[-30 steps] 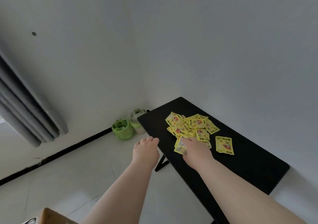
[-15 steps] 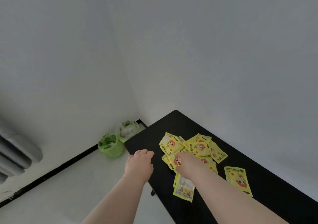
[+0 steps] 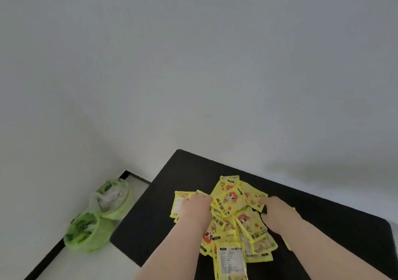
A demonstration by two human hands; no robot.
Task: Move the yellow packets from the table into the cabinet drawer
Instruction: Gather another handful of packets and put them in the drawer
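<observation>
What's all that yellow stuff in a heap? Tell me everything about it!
The yellow packets are flat, shiny, plastic-looking sachets printed with an orange cartoon face and black writing; one near the front shows a pale back. They lie heaped on the black table. The left hand and right hand touch the heap from either side, fingertips hidden.

Bare corner, pale walls, dim flat light

Here's a plain grey-white wall (image 3: 193, 64) filling most of the view and meeting a second wall (image 3: 43, 129) at the left. A black skirting strip (image 3: 47, 256) runs along the pale floor (image 3: 90, 264). Two green plastic bags (image 3: 86, 234) sit on the floor in the corner, just beside the black table (image 3: 193, 172), and a soft shadow (image 3: 312, 172) lies on the wall above its far edge.
</observation>
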